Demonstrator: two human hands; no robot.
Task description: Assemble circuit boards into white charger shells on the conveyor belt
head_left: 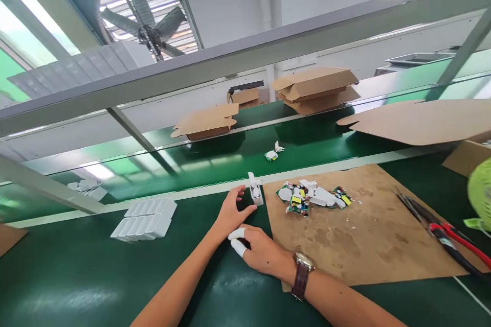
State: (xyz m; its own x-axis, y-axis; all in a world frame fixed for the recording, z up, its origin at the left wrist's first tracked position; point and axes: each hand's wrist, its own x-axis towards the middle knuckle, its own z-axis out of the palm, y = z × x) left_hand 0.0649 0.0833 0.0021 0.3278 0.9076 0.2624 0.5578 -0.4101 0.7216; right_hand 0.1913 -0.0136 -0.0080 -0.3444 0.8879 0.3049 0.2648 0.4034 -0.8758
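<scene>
My left hand (232,212) rests on the green bench, fingers curled open toward a small white plastic part (255,191) standing at the edge of a brown board (368,235); thumb and finger nearly touch it. My right hand (261,250), with white finger cots and a wristwatch, lies just behind the left, fingers loosely curled with nothing visible in them. A pile of small circuit boards and white housings (312,198) lies on the board to the right.
A block of white housings (146,219) lies to the left. One assembled piece (273,153) sits on the green conveyor belt. Cardboard boxes (314,89) stand beyond it. Red-handled pliers (448,237) and a green fan (481,194) are at the right.
</scene>
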